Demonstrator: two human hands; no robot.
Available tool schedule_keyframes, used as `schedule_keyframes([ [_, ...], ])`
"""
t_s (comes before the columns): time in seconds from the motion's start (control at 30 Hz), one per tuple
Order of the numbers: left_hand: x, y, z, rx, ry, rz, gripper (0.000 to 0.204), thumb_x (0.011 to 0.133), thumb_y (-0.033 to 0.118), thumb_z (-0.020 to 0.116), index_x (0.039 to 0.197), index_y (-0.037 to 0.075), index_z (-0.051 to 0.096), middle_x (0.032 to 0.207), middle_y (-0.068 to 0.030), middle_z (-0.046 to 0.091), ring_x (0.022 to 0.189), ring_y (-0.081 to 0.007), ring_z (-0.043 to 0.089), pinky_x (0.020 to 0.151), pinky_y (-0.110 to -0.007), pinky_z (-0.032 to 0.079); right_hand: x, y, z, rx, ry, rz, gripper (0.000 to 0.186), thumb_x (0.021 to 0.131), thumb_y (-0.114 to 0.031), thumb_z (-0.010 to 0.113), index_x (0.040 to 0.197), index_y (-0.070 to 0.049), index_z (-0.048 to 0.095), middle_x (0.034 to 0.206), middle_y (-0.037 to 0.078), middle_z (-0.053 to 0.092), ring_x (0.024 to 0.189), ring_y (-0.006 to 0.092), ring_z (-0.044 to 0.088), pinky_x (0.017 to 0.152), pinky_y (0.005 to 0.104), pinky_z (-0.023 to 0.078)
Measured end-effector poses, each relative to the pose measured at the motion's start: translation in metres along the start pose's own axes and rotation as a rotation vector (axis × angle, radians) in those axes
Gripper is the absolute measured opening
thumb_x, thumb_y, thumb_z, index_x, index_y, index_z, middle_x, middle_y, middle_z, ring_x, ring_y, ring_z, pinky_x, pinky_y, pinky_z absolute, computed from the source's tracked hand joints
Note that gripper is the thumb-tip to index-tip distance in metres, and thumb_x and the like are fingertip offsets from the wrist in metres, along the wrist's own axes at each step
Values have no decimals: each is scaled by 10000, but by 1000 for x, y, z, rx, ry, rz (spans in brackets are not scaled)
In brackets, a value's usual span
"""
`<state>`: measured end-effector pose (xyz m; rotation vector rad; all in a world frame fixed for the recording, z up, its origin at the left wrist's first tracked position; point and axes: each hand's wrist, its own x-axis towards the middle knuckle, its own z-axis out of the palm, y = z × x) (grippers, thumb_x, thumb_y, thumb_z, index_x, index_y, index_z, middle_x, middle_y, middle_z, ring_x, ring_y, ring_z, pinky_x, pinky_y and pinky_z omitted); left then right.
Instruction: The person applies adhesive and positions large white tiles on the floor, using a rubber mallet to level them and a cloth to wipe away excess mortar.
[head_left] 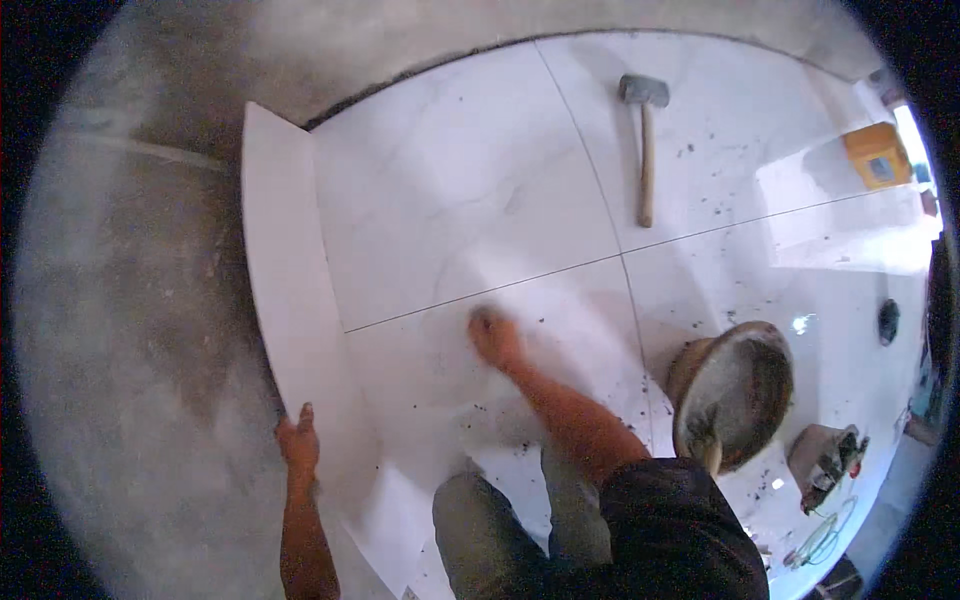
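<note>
A long white tile (285, 230) stands on edge along the left side of the white tiled floor (450, 220). My left hand (298, 437) grips the outer edge of that upright tile, thumb up along it and fingers partly hidden. Over the floor tiles, just below a joint line, my right hand (493, 338) is closed and blurred by motion. Something small and dark shows at its fingers, too smeared to name. A mallet (646, 165) with a dark head and wooden handle lies on the tiles farther off to the right.
Right of my knees sits a round basin (765, 350) with grey residue and a handle sticking out. Beside it is a smaller container (825, 460) with tools. A yellow box (878, 157) stands far right. Bare concrete (140, 330) spreads at left; dark crumbs dot the tiles.
</note>
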<state>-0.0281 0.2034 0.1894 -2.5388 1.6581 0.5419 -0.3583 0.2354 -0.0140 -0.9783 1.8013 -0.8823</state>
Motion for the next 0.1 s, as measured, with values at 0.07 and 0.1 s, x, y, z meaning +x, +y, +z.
schedule_keyframes([
  [0.07, -22, 7, -10, -16, -30, 36, 491, 897, 327, 580, 1204, -51, 524, 1244, -282, 509, 1148, -436, 464, 960, -475, 361, -60, -5, 37, -51, -199, -106, 210, 840, -222, 540, 917, -62, 652, 924, 219, 649, 925, 319, 635, 867, 427, 459],
  [0.1, -40, 15, -21, 17, -35, 6, 521, 902, 375, 563, 1231, -27, 517, 1268, -295, 488, 1183, -484, 417, 979, -494, 340, -62, -21, 33, -76, -195, -143, 210, 840, -222, 540, 917, -62, 652, 924, 219, 649, 925, 319, 635, 867, 427, 459],
])
